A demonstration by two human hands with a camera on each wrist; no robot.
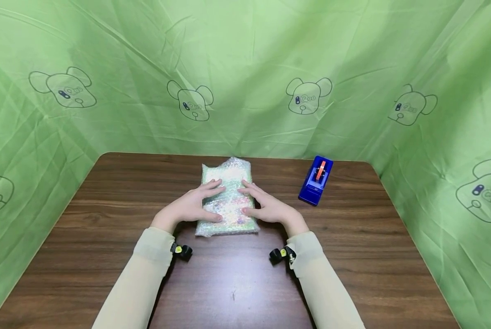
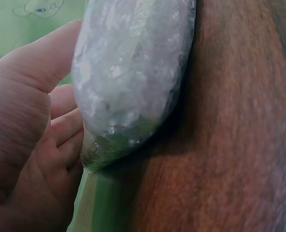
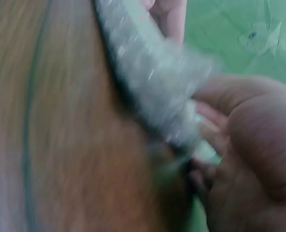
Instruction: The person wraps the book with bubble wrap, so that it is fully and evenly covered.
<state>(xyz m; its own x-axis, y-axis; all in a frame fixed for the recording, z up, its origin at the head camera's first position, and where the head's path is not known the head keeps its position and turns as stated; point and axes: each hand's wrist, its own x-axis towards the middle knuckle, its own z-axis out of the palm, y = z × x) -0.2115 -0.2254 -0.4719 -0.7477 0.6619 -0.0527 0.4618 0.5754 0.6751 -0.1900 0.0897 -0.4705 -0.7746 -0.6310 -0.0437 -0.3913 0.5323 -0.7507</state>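
Observation:
A flat package in clear bubble wrap (image 1: pixel 231 192), with green and pink print showing through, lies on the wooden table. My left hand (image 1: pixel 192 205) rests on its left side, thumb and spread fingers extended over the top face. From the other side my right hand (image 1: pixel 270 208) touches it the same way, thumb nearest me and fingers reaching inward. In the left wrist view the wrap's rounded edge (image 2: pixel 133 72) hides my left fingertips. The right wrist view is blurred; there the right fingers lie beside a crumpled end of the wrap (image 3: pixel 157 92).
A blue tape dispenser (image 1: pixel 311 192) with an orange roll (image 1: pixel 321 171) stands at the back right of the wooden table (image 1: pixel 85 256). Green cloth (image 1: pixel 245 55) printed with cartoon animal heads hangs behind and at both sides of the table.

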